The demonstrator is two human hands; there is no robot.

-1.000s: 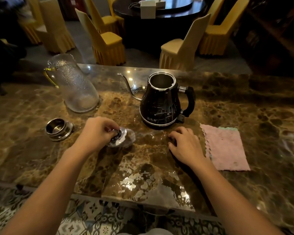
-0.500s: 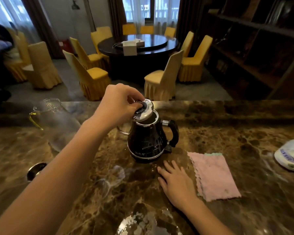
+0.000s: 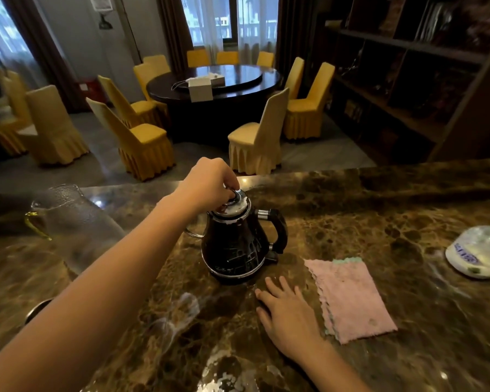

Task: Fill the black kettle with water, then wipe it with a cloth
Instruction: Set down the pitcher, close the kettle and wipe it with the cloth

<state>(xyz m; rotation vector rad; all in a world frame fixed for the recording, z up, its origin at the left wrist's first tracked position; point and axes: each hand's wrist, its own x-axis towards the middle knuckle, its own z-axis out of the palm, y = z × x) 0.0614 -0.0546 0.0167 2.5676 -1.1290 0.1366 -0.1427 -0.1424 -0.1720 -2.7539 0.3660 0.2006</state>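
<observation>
kettle (image 3: 236, 244) stands upright on the marble tabletop (image 3: 379, 222), near mid-width and closer to the far edge than the near one. handle toward the right edge, thin spout toward the left, mostly hidden behind the forearm. lid (image 3: 234, 206) sits on the kettle mouth, slightly tilted; cannot tell if fully seated.

left hand (image 3: 210, 183) reaches over the kettle from the near-left side, fingers bunched and pinching the lid knob from above.

right hand (image 3: 290, 312) lies flat, palm down, on the tabletop just in front of the kettle base, fingers slightly spread and pointing at the far edge. holds nothing. its outer edge is just beside the cloth, contact unclear.

cloth (image 3: 351, 298), pink with a green trim at the far side, lies flat to the right of the kettle, toward the near edge.

glass pitcher (image 3: 74, 224), blurred, stands near the left edge. plastic bottle (image 3: 477, 251) lies on its side by the right edge. metal rim of a small cup (image 3: 36, 309) shows at the near-left, partly behind the arm.

wet patches shine on the tabletop near the front edge.
</observation>
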